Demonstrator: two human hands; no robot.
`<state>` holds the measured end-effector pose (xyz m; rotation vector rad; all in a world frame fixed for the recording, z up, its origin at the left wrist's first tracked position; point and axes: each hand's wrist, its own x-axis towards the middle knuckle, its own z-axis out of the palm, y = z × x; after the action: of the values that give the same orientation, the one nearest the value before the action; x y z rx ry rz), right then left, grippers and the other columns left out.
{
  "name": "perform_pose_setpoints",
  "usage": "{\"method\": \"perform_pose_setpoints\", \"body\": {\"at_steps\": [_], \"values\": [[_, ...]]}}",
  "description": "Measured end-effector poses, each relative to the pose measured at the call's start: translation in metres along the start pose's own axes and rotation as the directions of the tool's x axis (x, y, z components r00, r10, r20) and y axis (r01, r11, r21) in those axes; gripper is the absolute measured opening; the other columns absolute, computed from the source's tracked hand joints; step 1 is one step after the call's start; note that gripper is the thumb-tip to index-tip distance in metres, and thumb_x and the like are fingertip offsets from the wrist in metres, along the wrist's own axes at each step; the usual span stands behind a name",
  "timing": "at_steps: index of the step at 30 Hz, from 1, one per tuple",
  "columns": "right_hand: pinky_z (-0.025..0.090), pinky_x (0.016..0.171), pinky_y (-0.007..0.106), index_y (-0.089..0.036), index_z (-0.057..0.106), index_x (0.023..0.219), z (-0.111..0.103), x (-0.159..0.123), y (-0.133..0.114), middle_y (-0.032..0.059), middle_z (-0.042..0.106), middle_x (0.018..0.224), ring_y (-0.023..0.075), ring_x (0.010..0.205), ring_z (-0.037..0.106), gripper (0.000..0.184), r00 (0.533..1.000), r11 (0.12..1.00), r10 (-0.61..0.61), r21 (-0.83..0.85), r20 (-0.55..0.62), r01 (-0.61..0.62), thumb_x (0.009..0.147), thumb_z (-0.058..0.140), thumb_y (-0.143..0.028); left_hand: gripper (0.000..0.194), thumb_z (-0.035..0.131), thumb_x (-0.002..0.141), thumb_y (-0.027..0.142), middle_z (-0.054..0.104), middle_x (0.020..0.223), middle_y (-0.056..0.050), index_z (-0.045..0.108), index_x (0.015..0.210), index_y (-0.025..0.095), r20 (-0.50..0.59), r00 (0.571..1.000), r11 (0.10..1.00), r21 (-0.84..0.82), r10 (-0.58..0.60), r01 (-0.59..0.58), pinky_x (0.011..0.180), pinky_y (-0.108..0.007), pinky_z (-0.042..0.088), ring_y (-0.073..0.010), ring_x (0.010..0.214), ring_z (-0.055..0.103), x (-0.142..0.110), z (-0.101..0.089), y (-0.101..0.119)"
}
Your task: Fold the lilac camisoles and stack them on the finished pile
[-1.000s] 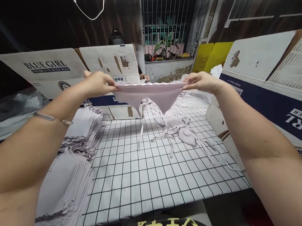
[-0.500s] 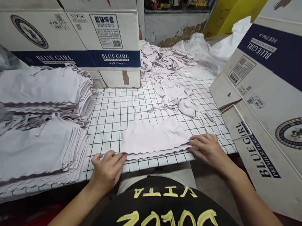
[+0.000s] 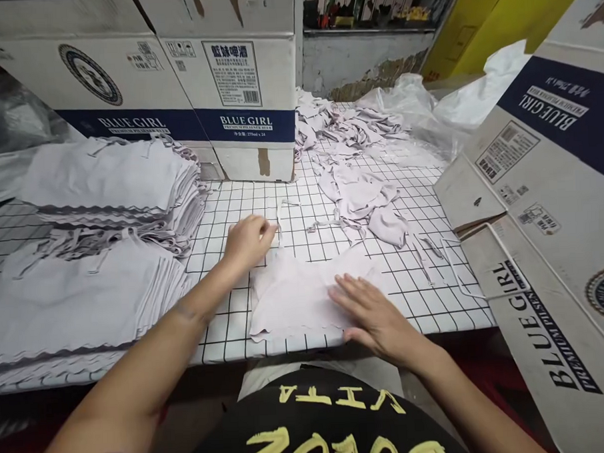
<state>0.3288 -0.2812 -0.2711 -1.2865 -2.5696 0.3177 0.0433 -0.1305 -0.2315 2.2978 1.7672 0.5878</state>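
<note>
A pale pink strappy top [image 3: 298, 297] lies flat before me, its wavy hem near the table's front edge. My right hand [image 3: 368, 310] rests on its right side with the fingers spread. At the top's upper left corner, my left hand [image 3: 251, 241] is closed in a pinch on a thin shoulder strap [image 3: 281, 233]. The strap runs up from the fingertips over the checked cloth. Beyond the top, more crumpled pink garments [image 3: 360, 194] lie loosely with their straps trailing.
Two stacks of folded tops, one nearer [image 3: 79, 296] and one farther [image 3: 104, 175], stand on the left. A beer carton [image 3: 176, 85] stands behind them, another carton [image 3: 541, 196] at right. A garment heap [image 3: 347, 121] and clear plastic [image 3: 407, 102] lie at the back of the checked tablecloth [image 3: 226, 326].
My left hand has gone from the hem's left corner up to the strap. My right hand has left the hem's right corner and lies flat on the fabric. The view has shifted slightly.
</note>
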Motion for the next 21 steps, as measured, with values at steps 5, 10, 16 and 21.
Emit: {"method": "perform_pose_setpoints", "body": {"at_steps": [5, 10, 16, 21], "values": [[0.028, 0.113, 0.055, -0.029, 0.033, 0.149, 0.020, 0.011, -0.006, 0.0095, 0.032, 0.155, 0.0315, 0.142, 0.029, 0.066, 0.996, 0.999, -0.040, -0.002, 0.080, 0.040, 0.091, 0.049, -0.055, 0.036, 0.063, 0.078, 0.047, 0.061, 0.114, -0.015, 0.062, 0.097, 0.017, 0.223, 0.925, 0.950, 0.138, -0.307, 0.282, 0.091, -0.044, 0.037, -0.0320, 0.109, 0.053, 0.099, 0.029, -0.002], [0.050, 0.083, 0.038, -0.023, 0.063, 0.104, -0.012, 0.059, 0.002, 0.0092, 0.069, 0.104, 0.0229, 0.097, 0.063, 0.025, 0.985, 0.932, 0.168, 0.332, -0.047, -0.143, 0.095, 0.048, -0.040, 0.039, 0.046, 0.073, 0.001, 0.059, 0.118, -0.006, 0.066, 0.097, 0.024, 0.152, 0.980, 0.992, -0.011, 0.127, -0.127, 0.097, -0.045, 0.030, -0.0261, 0.118, 0.048, 0.118, 0.000, -0.019], [0.037, 0.057, 0.026, -0.020, 0.050, 0.067, -0.006, 0.230, 0.023, 0.0013, 0.060, 0.071, 0.0157, 0.068, 0.053, 0.032, 0.845, 0.714, 0.504, 0.464, 0.178, -0.524, 0.068, 0.076, -0.039, 0.028, 0.041, 0.076, 0.003, 0.064, 0.086, -0.011, 0.066, 0.077, 0.016, 0.086, 0.968, 0.971, 0.030, 0.234, -0.237, 0.083, -0.042, 0.043, -0.0254, 0.089, 0.058, 0.015, -0.004, 0.017], [0.032, 0.047, 0.021, -0.017, 0.049, 0.061, 0.017, 0.278, 0.024, 0.0010, 0.057, 0.061, 0.0096, 0.055, 0.045, 0.026, 0.789, 0.518, 0.485, 0.603, 0.378, -0.607, 0.068, 0.073, -0.012, 0.045, 0.041, 0.092, 0.022, 0.056, 0.132, -0.019, 0.047, 0.135, 0.008, 0.181, 0.935, 0.951, -0.103, 0.305, -0.290, 0.103, -0.050, 0.040, -0.0298, 0.123, 0.050, -0.099, 0.029, 0.021]]}}
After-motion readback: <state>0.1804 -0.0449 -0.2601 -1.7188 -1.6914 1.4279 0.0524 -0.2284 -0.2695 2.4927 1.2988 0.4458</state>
